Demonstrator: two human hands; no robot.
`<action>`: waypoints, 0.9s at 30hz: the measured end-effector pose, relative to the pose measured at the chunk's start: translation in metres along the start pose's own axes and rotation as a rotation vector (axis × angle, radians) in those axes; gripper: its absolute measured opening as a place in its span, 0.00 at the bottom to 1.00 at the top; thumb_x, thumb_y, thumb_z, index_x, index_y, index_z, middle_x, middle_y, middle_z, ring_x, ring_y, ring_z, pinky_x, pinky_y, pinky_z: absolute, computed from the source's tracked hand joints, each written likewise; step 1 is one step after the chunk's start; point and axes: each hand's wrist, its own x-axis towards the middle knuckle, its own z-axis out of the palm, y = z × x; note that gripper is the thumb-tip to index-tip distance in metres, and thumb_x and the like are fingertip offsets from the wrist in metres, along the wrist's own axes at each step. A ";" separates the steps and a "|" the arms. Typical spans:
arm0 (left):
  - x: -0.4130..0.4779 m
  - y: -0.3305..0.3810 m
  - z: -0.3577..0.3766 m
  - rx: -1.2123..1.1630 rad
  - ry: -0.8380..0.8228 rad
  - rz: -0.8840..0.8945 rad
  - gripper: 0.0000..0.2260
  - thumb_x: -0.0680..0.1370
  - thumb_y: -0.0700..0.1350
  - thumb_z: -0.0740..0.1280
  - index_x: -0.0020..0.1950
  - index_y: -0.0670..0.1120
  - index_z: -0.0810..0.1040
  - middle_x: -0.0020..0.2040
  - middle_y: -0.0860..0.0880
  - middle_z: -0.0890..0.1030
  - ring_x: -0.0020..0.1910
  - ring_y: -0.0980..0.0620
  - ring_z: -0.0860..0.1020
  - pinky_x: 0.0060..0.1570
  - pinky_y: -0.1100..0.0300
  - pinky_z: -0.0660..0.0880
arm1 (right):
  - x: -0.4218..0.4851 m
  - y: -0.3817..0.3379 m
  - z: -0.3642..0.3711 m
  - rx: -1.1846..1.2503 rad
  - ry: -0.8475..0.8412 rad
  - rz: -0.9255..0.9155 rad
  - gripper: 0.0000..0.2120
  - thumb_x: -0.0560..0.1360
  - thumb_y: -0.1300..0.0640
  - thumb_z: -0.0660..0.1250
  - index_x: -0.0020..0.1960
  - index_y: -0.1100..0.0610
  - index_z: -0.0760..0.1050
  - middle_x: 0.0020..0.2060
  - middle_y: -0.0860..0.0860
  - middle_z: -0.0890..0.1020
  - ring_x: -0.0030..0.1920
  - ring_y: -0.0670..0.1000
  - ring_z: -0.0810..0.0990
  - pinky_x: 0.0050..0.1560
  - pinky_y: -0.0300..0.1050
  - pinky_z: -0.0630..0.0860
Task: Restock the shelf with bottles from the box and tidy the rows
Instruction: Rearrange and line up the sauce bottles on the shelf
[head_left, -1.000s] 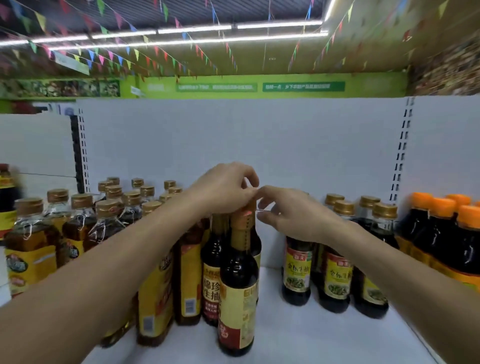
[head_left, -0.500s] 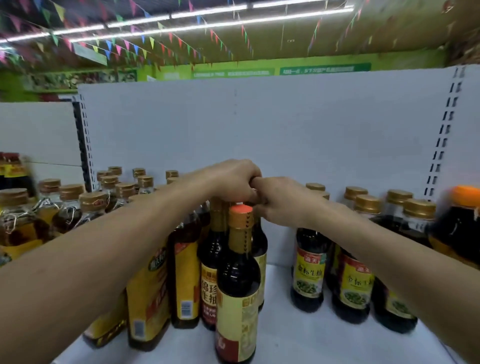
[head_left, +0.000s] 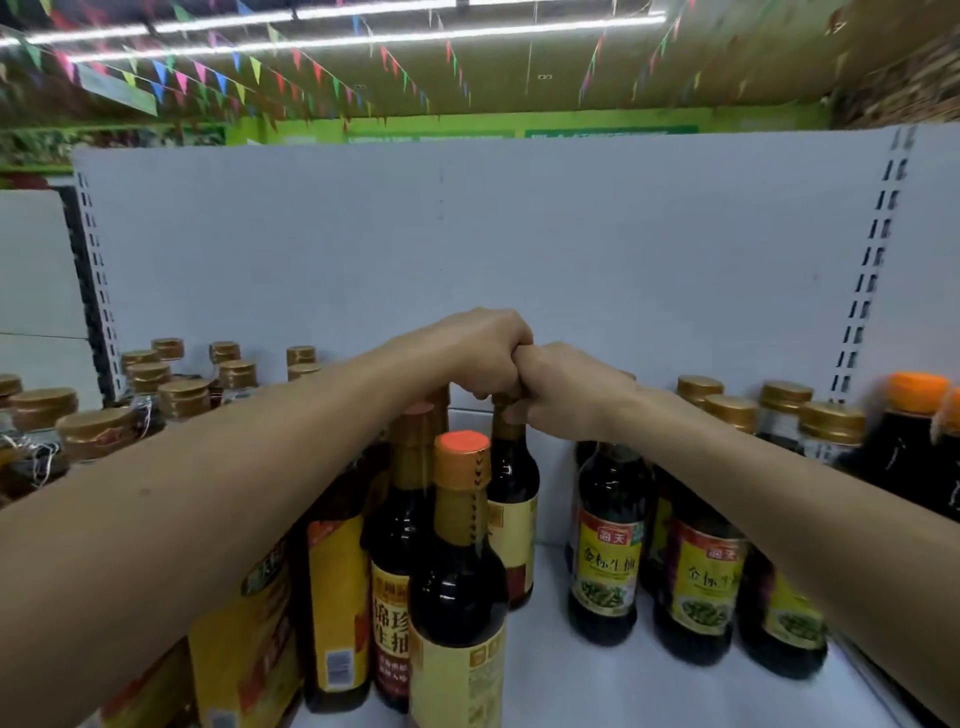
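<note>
Curls left grip over the cap and right grip round the gold-foiled neck of one dark glass soy sauce bottle, knuckles touching, far in the middle of the white shelf. Reaches past one slim orange-topped bottle, nearer. Has three round green-labelled bottles at right, ribbed gold caps at left.

Dark soy sauce bottle upright at rear of its row on white shelf, top gripped by left hand and right hand. Orange-capped bottle upright at row front.
</note>
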 end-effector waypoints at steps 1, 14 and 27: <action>0.004 -0.001 0.002 0.007 0.014 -0.005 0.09 0.74 0.38 0.68 0.53 0.45 0.80 0.44 0.44 0.85 0.41 0.47 0.84 0.36 0.59 0.75 | 0.003 0.002 0.000 -0.004 0.000 0.000 0.15 0.78 0.62 0.67 0.65 0.57 0.78 0.59 0.53 0.82 0.60 0.53 0.80 0.51 0.39 0.75; 0.030 -0.019 0.002 -0.051 -0.007 -0.028 0.07 0.76 0.41 0.73 0.51 0.46 0.77 0.46 0.41 0.84 0.46 0.43 0.84 0.43 0.54 0.77 | 0.032 0.008 -0.003 -0.214 -0.047 -0.017 0.13 0.78 0.63 0.63 0.61 0.56 0.78 0.51 0.54 0.80 0.55 0.59 0.79 0.44 0.44 0.68; 0.029 -0.024 0.006 -0.035 0.048 -0.030 0.13 0.75 0.42 0.74 0.58 0.48 0.78 0.47 0.46 0.81 0.47 0.43 0.80 0.45 0.54 0.75 | 0.045 0.011 0.008 -0.262 0.007 0.000 0.14 0.78 0.63 0.64 0.63 0.61 0.75 0.59 0.58 0.80 0.58 0.60 0.79 0.45 0.44 0.67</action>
